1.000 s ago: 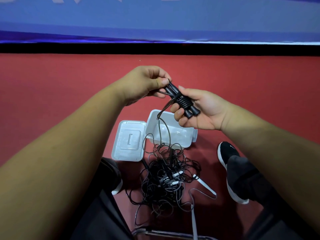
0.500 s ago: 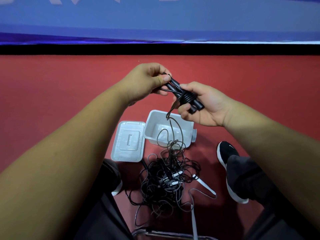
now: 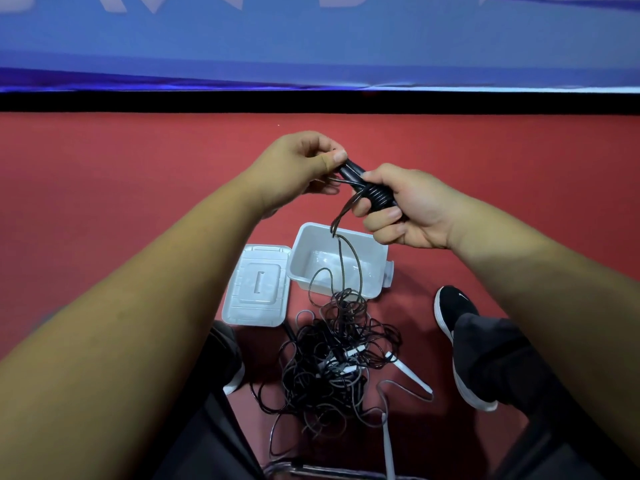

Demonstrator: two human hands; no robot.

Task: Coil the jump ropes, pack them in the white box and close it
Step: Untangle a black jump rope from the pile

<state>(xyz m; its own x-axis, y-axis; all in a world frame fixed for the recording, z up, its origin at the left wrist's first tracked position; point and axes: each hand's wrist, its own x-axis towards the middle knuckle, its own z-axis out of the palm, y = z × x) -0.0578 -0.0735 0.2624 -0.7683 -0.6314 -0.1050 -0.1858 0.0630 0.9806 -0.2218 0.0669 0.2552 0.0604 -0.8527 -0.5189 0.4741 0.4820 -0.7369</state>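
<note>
Both hands [image 3: 412, 206] grip black handles [image 3: 367, 188], cord-wrapped, above open white box [image 3: 377, 252].

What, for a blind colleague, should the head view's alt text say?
The left hand pinches a black jump rope's paired handles while the right hand grips the cord coiled around them. Below, on the red floor, lie an open white box, its lid and tangled ropes.

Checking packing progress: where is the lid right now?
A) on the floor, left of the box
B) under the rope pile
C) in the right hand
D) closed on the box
A: the lid lies flat on the floor, beside the open box.
</note>
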